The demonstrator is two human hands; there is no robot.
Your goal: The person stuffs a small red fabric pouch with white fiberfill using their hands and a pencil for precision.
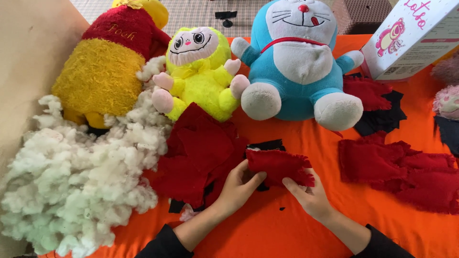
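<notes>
— Gripping what, lower centre of frame?
— Both hands, left hand [237,184] and right hand [306,191], pinching a red fabric piece [277,165] with clenched fingers, lying on the orange counter [287,224].
— Beside it?
— White stuffing [71,181] piling at left.

Both forearms come up from the lower edge in dark sleeves, pushed back on the left arm, and the left hand [237,184] and right hand [308,193] lie close together, fingers bent and pinching, thumbs pointing inward.
</notes>
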